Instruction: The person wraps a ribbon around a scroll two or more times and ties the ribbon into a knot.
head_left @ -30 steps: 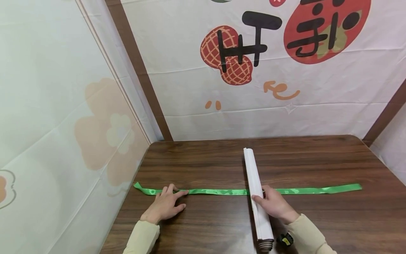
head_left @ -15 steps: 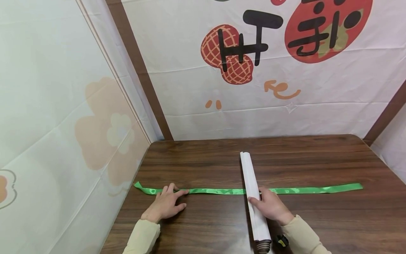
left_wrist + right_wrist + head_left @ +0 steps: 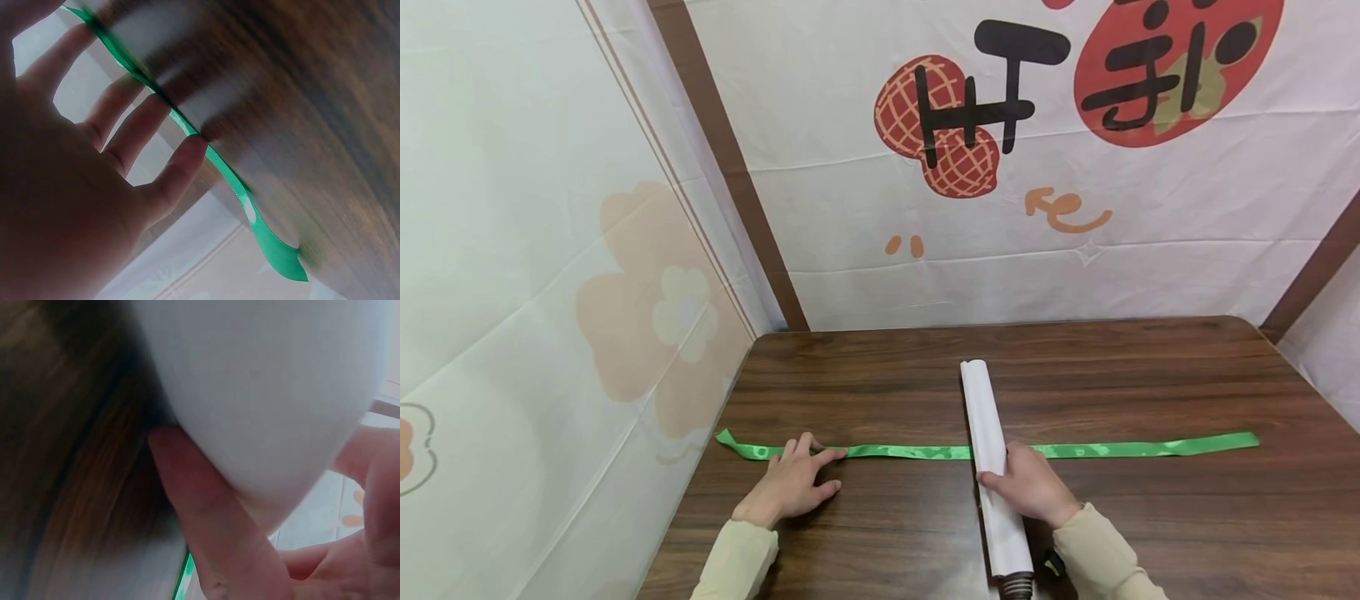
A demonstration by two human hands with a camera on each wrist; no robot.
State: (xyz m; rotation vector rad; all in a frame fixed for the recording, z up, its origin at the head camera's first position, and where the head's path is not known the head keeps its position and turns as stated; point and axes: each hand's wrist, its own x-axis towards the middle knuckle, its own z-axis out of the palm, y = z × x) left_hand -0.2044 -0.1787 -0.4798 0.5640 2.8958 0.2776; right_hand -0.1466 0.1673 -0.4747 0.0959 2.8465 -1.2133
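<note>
A long green ribbon runs left to right over the wooden table, its left end curled up. My left hand rests on the ribbon's left part, fingers spread, fingertips along the strip in the left wrist view. Across the ribbon lies a rolled white sheet, dark on its inner layers at the near end. My right hand grips this roll around its middle, thumb on the left side. In the right wrist view the white roll fills the space between thumb and fingers.
A small black and yellow object lies by the right sleeve, partly hidden. The wooden table meets a printed cloth wall at the back, and another cloth wall stands at the left.
My right hand has shifted the white roll a little to the left along the ribbon and slightly nearer. The left hand has stayed in place. The sleeve now covers more of the black and yellow object.
</note>
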